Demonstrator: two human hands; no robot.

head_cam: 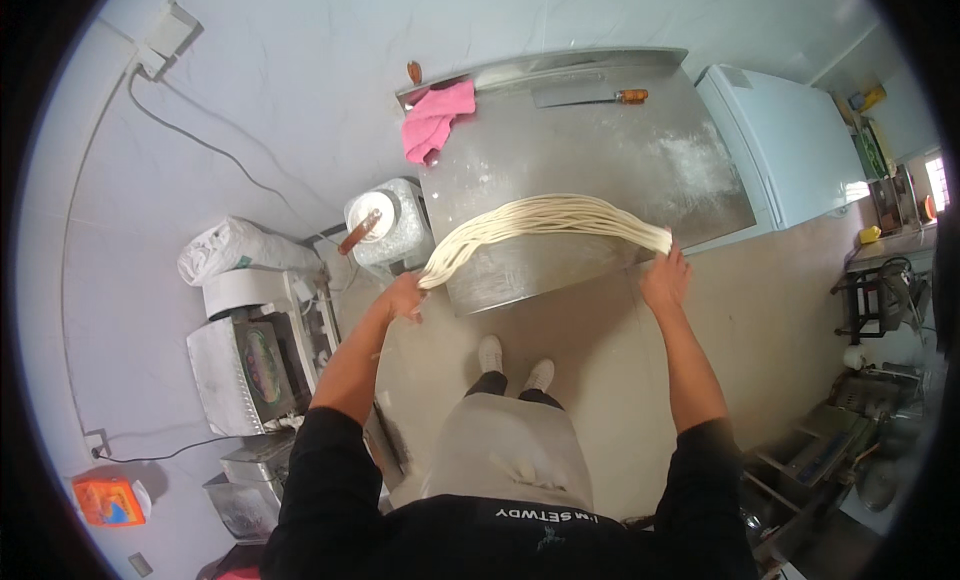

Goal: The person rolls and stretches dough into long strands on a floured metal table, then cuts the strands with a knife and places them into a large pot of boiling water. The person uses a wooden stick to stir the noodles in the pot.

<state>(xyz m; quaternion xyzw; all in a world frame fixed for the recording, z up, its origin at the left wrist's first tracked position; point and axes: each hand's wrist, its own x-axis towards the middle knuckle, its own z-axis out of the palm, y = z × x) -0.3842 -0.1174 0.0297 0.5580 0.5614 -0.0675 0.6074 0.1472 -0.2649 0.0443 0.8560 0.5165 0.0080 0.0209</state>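
Observation:
A bundle of pulled dough strands (547, 214) spans between my two hands, arching over the steel worktable (622, 152). My left hand (405, 296) grips its left end near the table's front left corner. My right hand (666, 278) grips the right end just past the table's front edge. Whether the middle of the strands touches the tabletop is hard to tell. A broad knife with a wooden handle (632, 96) lies at the back of the table. A pink cloth (439, 119) is draped over the back left corner.
Left of the table stands a container (401, 227) with a white bowl and a brown-handled tool on top. A white chest-like appliance (795, 137) adjoins the table's right side. Metal machines (232, 370) line the left wall; racks and equipment (825, 437) stand at the lower right.

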